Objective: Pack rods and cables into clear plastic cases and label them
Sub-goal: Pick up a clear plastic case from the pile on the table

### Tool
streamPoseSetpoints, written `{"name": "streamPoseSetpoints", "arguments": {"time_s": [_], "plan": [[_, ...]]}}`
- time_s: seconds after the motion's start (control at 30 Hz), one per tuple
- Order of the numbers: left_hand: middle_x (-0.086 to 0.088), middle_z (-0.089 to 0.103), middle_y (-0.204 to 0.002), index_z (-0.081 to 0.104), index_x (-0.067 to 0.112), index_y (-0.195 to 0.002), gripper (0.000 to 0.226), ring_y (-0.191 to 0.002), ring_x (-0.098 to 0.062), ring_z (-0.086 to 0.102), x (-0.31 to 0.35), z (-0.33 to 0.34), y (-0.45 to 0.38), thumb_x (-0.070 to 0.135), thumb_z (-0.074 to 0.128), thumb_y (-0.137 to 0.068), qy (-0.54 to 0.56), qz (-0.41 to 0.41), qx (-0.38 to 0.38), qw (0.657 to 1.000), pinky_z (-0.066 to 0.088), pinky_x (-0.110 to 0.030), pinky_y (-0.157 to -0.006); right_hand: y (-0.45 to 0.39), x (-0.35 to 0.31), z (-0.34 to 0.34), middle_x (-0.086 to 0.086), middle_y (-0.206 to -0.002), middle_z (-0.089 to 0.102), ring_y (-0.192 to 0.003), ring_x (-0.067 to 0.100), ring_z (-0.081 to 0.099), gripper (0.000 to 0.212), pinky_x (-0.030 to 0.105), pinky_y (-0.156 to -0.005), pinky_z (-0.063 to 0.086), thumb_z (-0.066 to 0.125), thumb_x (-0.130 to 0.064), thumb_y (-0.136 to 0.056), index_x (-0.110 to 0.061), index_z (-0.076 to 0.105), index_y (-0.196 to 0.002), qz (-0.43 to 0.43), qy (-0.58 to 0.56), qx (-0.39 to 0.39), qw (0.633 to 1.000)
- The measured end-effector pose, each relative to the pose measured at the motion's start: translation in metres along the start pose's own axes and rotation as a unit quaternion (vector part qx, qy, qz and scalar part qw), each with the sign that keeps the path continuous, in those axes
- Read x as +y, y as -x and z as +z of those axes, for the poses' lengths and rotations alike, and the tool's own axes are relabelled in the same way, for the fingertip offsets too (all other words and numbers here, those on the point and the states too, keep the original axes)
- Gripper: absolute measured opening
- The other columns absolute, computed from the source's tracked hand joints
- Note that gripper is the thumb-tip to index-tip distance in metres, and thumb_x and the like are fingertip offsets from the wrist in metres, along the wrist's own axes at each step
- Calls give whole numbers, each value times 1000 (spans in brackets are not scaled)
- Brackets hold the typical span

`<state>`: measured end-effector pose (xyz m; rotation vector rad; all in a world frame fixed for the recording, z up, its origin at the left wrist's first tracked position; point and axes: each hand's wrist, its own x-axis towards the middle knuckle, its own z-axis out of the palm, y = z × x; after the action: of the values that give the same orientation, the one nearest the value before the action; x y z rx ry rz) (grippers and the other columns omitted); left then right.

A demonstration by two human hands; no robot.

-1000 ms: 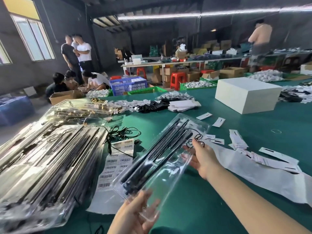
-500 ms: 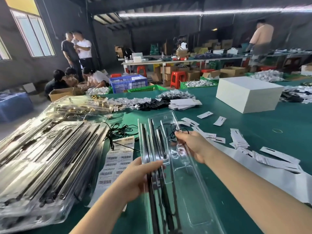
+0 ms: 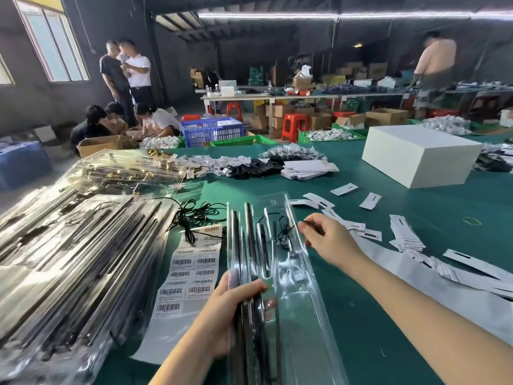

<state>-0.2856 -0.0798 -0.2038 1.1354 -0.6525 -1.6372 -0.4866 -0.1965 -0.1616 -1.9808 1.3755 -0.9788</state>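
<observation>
Fingers of the left hand (image 3: 222,312) curl round the near left edge of the case (image 3: 280,273), clamping the rods (image 3: 249,245) inside. Right hand (image 3: 330,240) pinches the black cable (image 3: 283,232) at the case's far right side. Case lies lengthwise on the green table (image 3: 388,315); barcode labels (image 3: 191,268) just left, packed cases (image 3: 69,268) farther left.

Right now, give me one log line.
left hand: grips rods in clear case | right hand: pinches cable | barcode labels: unapplied
</observation>
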Motion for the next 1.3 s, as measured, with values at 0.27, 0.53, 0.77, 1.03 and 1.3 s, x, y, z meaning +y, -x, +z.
{"name": "streamPoseSetpoints", "arguments": {"time_s": [0.27, 0.53, 0.77, 1.03, 1.3], "plan": [[-20, 72, -99, 48, 13, -112, 76, -77, -36, 71, -7, -1, -2, 13, 88, -48, 7, -11, -17, 1000, 57, -41, -55, -16, 13, -3, -4, -58, 58, -54, 13, 58, 21, 31, -57, 55, 62, -13, -92, -18, 55, -111, 108, -220, -156, 957], [-28, 70, -90, 6, 32, -150, 113, -63, -32, 70, -6, 3, 3, 8, 75, -65, -1, -17, -9, 1000, 54, -36, -45, -17, 20, 1, -8, -65, 44, -44, 8, 25, 51, 23, -42, 22, 77, -20, -78, -25, 50, -122, 159, -280, -235, 917], [-16, 58, -128, 10, 32, -152, 131, -111, -28, 61, -6, -5, -1, 28, 89, -47, -52, -26, 16, 998, 55, -44, -83, -23, 16, 20, 6, -81, 58, -41, 4, 37, 44, 17, -39, 28, 81, -36, -75, -22, 55, -107, 156, -148, -118, 969], [-20, 70, -107, 2, 40, -149, 147, -82, -30, 69, -4, -8, 1, 27, 98, -38, -9, -42, -30, 999, 57, -47, -71, -30, 11, 25, -6, -90, 61, -76, 9, 56, 33, 21, -55, 38, 79, -46, -73, -32, 55, -90, 95, -57, -42, 993], [-25, 69, -84, 32, 19, -122, 73, -66, -33, 69, -5, -4, 5, 3, 79, -68, 38, -34, -66, 997, 56, -39, -53, -34, 6, 26, -12, -76, 57, -69, 5, 52, 38, 24, -59, 42, 82, -49, -69, -25, 56, -82, 64, 49, 32, 996]]}}
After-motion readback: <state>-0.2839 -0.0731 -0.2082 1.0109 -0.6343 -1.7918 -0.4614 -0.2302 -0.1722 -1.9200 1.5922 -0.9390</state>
